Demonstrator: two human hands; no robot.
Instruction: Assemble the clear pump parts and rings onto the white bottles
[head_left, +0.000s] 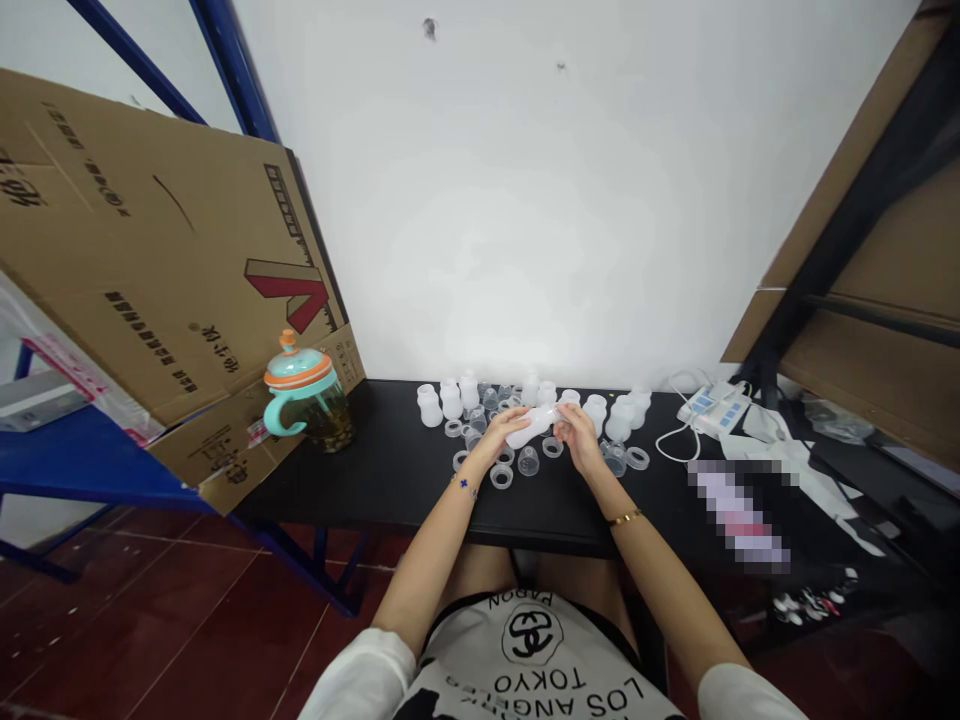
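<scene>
Over the black table [390, 480], both of my hands hold one small translucent white bottle [531, 424] lying sideways between them. My left hand [501, 432] is wrapped round its left end. My right hand [576, 432] pinches its right end, fingers closed. Several more white bottles [450, 400] stand in a row behind my hands. Clear plastic rings and caps [501, 476] lie scattered on the table just under and in front of my hands.
A teal-and-orange lidded cup [306, 396] stands at the table's left end, against a big cardboard box [150, 260] on a blue rack. A white device with cables [712, 408] lies at the right, next to a dark shelf frame [840, 250]. Red tiled floor below.
</scene>
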